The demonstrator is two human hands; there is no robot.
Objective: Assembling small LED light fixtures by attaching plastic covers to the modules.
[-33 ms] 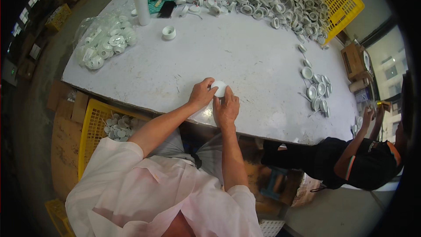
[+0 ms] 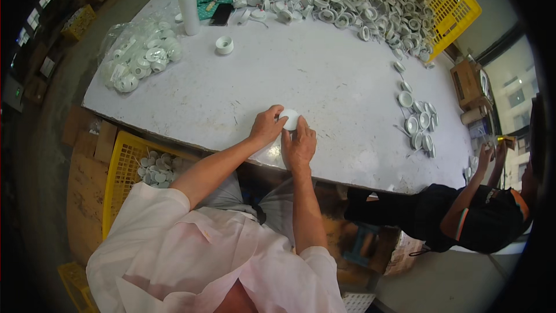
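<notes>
A white round disc [image 2: 289, 119] is held near the front edge of the table. My left hand [image 2: 267, 124] grips its left side, fingers curled and thumb on its edge. From the right and front, the fingers of my right hand [image 2: 299, 144] close on the same disc. Its underside is hidden, and whether it rests on the table I cannot tell. A white cup-shaped ring [image 2: 224, 45] sits alone farther back on the left.
White table [image 2: 272, 75] with a heap of white ring-shaped fittings [image 2: 376, 6] spilling from a tipped yellow crate [image 2: 457, 17]. Several more fittings [image 2: 418, 122] lie right. Left are a plastic bag of white parts [image 2: 145, 55], white cylinder [image 2: 188, 14], phone [image 2: 221, 14]. Below: another yellow crate [image 2: 114, 179]; a co-worker [image 2: 480, 214] at right.
</notes>
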